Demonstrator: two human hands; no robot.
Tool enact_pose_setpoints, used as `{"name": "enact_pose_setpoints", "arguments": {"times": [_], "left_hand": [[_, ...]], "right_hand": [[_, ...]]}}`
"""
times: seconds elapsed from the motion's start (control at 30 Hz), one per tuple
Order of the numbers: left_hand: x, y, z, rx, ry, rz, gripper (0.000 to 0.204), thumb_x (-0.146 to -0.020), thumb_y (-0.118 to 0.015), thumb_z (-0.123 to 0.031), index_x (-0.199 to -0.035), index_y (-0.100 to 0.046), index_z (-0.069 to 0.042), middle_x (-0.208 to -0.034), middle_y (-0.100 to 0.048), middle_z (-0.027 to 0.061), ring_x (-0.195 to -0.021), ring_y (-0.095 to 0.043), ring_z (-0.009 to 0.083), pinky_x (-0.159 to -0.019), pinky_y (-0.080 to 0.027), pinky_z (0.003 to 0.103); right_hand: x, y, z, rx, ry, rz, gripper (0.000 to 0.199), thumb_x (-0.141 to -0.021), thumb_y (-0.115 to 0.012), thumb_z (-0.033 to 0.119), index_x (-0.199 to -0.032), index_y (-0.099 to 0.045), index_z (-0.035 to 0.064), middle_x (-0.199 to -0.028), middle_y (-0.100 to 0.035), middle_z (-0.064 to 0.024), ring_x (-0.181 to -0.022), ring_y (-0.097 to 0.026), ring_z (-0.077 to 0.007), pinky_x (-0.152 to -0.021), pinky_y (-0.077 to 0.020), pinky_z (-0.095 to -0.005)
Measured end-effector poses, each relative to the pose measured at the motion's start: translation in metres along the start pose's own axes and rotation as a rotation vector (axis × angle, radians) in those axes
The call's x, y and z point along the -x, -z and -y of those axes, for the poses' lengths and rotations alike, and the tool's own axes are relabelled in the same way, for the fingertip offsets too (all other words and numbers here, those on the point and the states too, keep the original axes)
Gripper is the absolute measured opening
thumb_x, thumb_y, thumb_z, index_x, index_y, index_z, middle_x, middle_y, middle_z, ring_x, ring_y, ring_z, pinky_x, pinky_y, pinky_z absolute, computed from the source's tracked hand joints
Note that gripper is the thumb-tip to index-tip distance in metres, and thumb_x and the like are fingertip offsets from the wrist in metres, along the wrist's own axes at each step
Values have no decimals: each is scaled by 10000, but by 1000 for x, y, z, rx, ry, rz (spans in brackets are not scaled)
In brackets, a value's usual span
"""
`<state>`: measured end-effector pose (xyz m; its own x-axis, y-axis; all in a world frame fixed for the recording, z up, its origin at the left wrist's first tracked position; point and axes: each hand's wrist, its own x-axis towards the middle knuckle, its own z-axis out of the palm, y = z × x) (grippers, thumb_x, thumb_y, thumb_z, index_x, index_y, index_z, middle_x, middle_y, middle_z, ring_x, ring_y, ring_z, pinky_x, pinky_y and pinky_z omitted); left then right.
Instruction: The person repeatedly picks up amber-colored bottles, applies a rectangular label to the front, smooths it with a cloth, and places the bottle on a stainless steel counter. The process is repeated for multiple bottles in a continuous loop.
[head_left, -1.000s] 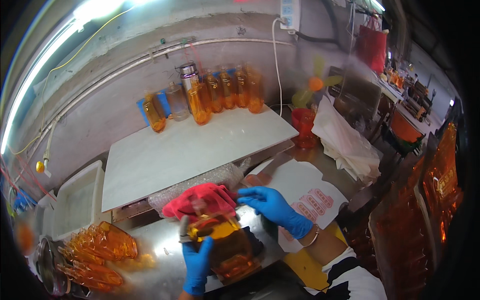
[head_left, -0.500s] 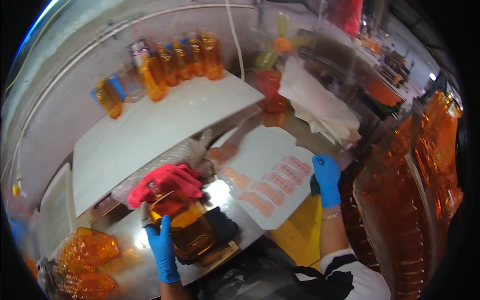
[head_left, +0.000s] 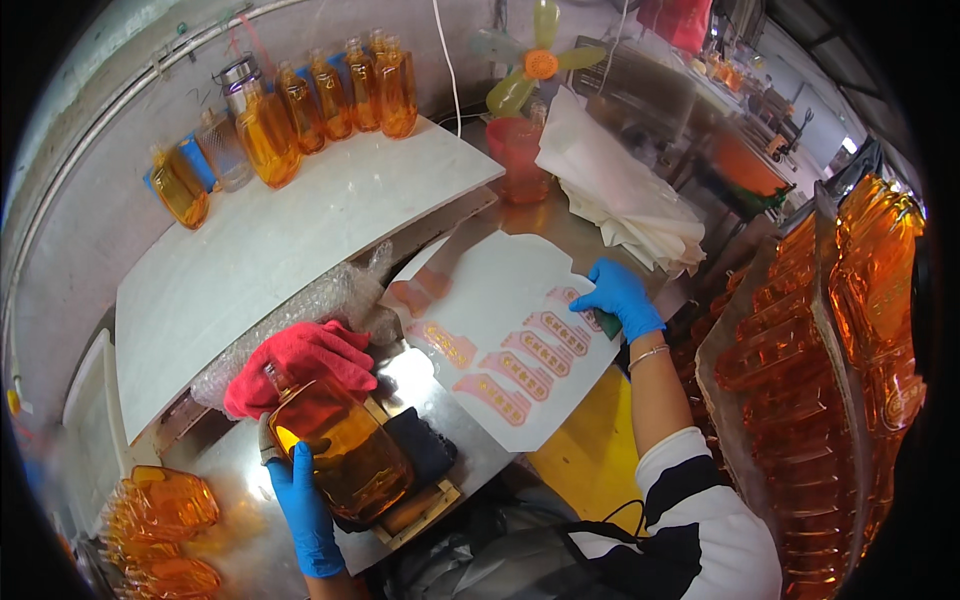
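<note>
A large amber glass bottle (head_left: 345, 450) lies tilted on a small wooden stand with dark cloth, its neck toward a red cloth (head_left: 300, 365). My left hand (head_left: 303, 510), in a blue glove, grips the bottle's left side. A greyish cover shows on one fingertip. To the right lies a white backing sheet (head_left: 470, 300) with several pink-edged labels (head_left: 520, 372). My right hand (head_left: 620, 300), also blue-gloved, has its thumb and finger at the rightmost label. Under its palm a dark green piece (head_left: 607, 321) is held, mostly hidden by the fingers.
Several amber bottles (head_left: 272, 140) and a clear one stand on a white board (head_left: 300, 260) at the back. A fan (head_left: 540, 65), a red cup (head_left: 518, 160) and stacked white sheets (head_left: 610, 180) are beyond. Amber bottles fill a crate (head_left: 790, 400) at right; others lie at left.
My right hand has moved from beside the sheet's right edge onto its rightmost label, fingers reaching left. My left hand stays on the bottle. The whole view has shifted slightly.
</note>
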<state>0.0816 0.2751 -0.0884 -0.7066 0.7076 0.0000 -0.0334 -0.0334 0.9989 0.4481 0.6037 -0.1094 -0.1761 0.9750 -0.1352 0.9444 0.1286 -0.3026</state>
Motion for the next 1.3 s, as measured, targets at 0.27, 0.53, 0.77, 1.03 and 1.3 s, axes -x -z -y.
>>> {"name": "enact_pose_setpoints", "arguments": {"times": [0.27,0.53,0.77,1.03,1.3], "left_hand": [[0,4,-5,58,127,19,550,-882,-487,-86,-1383,-259,-84,-1261,-433,104,-922,-587,197,-775,-491,308],[1,16,4,56,188,-4,553,-882,-522,-113,-1374,-271,-86,-1237,-449,112,-969,-573,201,-807,-487,317],[1,4,2,111,91,27,558,-896,-507,-140,-1386,-248,-80,-1252,-440,120,-1016,-556,208,-879,-456,345],[27,8,-11,-35,31,79,749,-797,-595,-100,-1399,-156,-26,-1239,-430,144,-1117,-462,211,-913,-415,334],[30,-9,-6,-82,10,0,904,-758,-669,-101,-1415,-52,-31,-1311,-351,170,-1168,-433,236,-966,-388,345]], "right_hand": [[-28,-4,-16,-165,-72,49,412,-584,-809,335,-659,-552,22,-647,-585,-97,-573,-543,-213,-570,-445,-334],[53,24,54,-150,112,-458,193,-750,-648,210,-828,-675,35,-803,-649,-156,-700,-621,-263,-634,-467,-339],[163,12,190,-817,740,920,180,-790,-657,152,-958,-696,104,-879,-674,-61,-785,-601,-113,-736,-463,-258],[141,-42,298,-435,1333,332,148,-779,-629,297,-848,-700,187,-747,-628,-86,-701,-602,-268,-609,-465,-358],[124,-30,325,-395,1230,257,300,-664,-743,291,-904,-653,136,-743,-601,-32,-649,-556,-177,-591,-463,-291]]}}
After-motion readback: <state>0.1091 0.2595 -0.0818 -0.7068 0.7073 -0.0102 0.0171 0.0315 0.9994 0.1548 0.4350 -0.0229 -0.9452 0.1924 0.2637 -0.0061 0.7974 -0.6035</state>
